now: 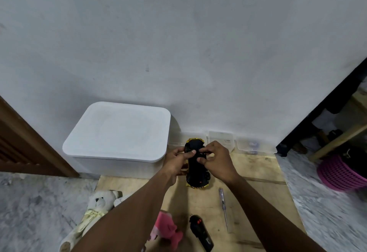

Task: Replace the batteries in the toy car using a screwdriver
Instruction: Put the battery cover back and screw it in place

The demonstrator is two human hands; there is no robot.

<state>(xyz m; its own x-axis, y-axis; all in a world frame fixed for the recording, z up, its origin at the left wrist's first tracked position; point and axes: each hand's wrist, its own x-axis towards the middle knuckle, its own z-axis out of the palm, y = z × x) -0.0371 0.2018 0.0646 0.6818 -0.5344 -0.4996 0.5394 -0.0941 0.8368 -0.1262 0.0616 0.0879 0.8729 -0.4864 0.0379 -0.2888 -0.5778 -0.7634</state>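
The toy car (196, 174), black underneath with yellow trim, is held upside down above a wooden board (258, 202). My left hand (177, 159) grips its left side, thumb laid across the underside. My right hand (215, 161) has its fingers curled at the middle of the underside, pinching at something small that I cannot make out. A screwdriver (223, 209) with a clear handle lies on the board to the right, below the car, untouched. A black remote control (201, 233) lies on the board near my arms.
A white lidded box (119, 132) stands against the wall to the left. Clear plastic containers (248, 144) line the wall behind the car. A white teddy bear (95, 210) and a pink plush toy (168, 230) lie at lower left. A pink basket (341, 174) sits at right.
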